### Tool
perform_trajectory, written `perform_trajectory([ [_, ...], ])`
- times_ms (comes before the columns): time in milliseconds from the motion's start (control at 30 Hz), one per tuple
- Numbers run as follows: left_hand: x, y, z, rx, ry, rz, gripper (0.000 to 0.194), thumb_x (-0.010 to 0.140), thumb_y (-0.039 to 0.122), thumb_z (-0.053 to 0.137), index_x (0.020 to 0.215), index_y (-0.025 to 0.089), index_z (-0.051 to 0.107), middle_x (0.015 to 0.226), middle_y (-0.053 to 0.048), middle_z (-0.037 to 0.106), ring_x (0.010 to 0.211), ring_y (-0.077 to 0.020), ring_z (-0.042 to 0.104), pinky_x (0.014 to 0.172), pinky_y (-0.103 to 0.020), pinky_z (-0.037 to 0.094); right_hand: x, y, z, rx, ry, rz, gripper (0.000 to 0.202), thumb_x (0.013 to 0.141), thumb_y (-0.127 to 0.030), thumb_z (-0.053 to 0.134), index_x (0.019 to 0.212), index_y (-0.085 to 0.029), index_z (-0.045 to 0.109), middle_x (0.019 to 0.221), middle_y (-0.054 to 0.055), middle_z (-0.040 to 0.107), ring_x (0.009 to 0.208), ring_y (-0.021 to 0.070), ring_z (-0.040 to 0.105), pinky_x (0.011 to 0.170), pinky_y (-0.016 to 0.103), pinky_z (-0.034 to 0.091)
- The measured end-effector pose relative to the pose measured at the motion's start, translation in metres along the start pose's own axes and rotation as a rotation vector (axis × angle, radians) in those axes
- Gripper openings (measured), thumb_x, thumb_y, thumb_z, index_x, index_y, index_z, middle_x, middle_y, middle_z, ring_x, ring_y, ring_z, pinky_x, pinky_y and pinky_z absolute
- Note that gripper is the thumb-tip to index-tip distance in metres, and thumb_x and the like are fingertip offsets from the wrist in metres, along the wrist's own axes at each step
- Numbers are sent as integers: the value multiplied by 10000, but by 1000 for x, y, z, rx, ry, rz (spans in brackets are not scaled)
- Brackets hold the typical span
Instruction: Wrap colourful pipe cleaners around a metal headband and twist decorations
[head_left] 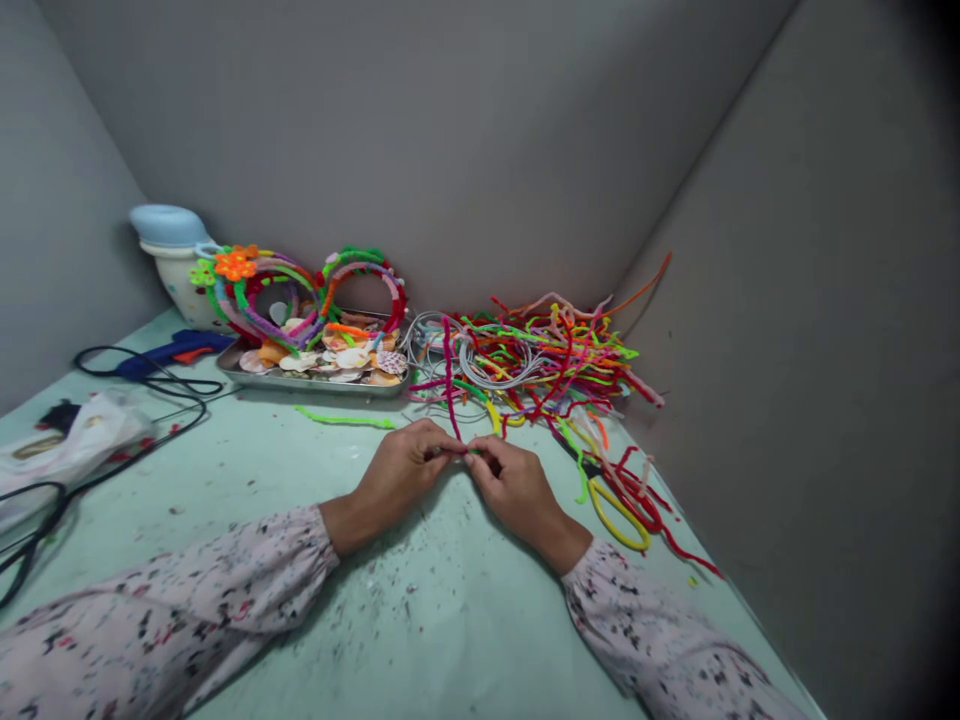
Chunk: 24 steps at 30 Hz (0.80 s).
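Observation:
A magenta pipe cleaner (450,385) rises upright from between my fingertips, its lower end pinched there. My left hand (401,468) is closed in a pinch on it, coming from the left. Facing it, my right hand (517,490) pinches at the same spot, and the fingertips of both hands nearly touch. A small bit of green shows at the right fingertips, too small to make out. Beyond my left hand, a bright green pipe cleaner (345,419) lies flat on the table.
A metal tray (315,381) of shells and colourful headbands stands at the back, beside a white pot (180,280). Pipe cleaners (555,350) and wire coils are heaped to its right. Yellow-handled scissors (619,515) lie right; a blue glue gun (172,350), black cord and plastic bag (82,440) lie left.

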<state>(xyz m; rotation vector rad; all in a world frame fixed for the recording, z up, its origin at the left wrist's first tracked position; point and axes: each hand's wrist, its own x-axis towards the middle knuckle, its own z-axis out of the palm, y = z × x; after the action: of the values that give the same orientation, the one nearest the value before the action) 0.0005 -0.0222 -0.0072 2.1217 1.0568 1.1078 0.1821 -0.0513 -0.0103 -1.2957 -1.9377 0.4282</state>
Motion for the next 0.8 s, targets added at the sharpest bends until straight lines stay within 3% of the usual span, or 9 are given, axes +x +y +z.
perform_trajectory([
  [800,0,-3,0,-3,-2,23,175,822,125,634,898,230,751,819,-22,685,757,-123,629,692,-234,490,1,-1,0,-11,-3,1,163,883,-192,541,970,-190,679,830,30,715,691,147,629,635,234,444],
])
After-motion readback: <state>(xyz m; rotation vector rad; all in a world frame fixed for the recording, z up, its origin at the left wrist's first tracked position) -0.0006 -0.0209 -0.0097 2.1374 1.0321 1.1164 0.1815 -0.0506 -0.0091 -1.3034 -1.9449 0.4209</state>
